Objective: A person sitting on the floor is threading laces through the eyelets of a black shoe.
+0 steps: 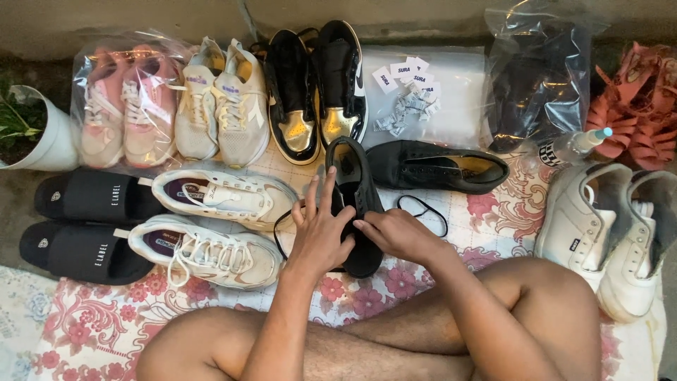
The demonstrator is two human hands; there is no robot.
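Floral cloth (84, 321), two hands (321, 233) (398, 236) on one black shoe (356, 201), two slides (88, 222)

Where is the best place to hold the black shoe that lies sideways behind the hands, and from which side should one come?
Probably at the open collar of the sideways black shoe: it lies with the opening up and the heel to the right. Come from above at the heel end, fingers inside the opening, thumb outside; that end is clear of both hands.
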